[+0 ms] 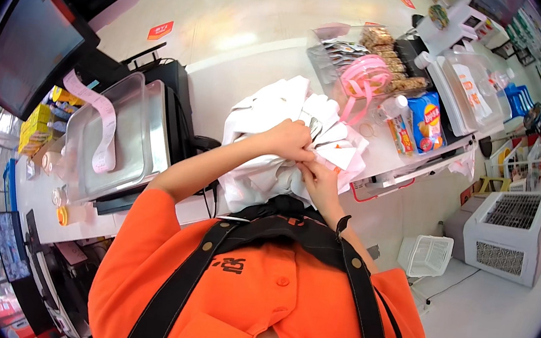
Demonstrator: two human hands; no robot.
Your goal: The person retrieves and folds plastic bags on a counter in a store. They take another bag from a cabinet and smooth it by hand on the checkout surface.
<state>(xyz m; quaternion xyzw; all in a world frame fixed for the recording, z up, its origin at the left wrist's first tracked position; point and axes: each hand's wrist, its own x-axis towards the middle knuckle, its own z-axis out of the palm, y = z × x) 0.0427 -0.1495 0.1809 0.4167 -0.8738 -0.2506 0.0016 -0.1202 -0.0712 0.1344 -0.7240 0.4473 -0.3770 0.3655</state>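
A large crumpled heap of white plastic bags [256,116] lies on the counter right in front of me. My left hand [293,139] rests over the middle of the heap with its fingers curled in on the thin plastic. Just below and to its right, my right hand [320,180] pinches the same plastic, and the fingertips of both hands almost meet. Small printed patches in red and grey show on the folds to the right of the hands. Exactly which layer each hand grips is hidden in the folds.
Pink ribbon [364,79], a blue chip bag [427,123] and a clear bin of packaged snacks [330,65] stand to the right. At left are a metal tray [132,132], a receipt strip [105,125] and a monitor [36,39]. A white basket [425,255] sits on the floor.
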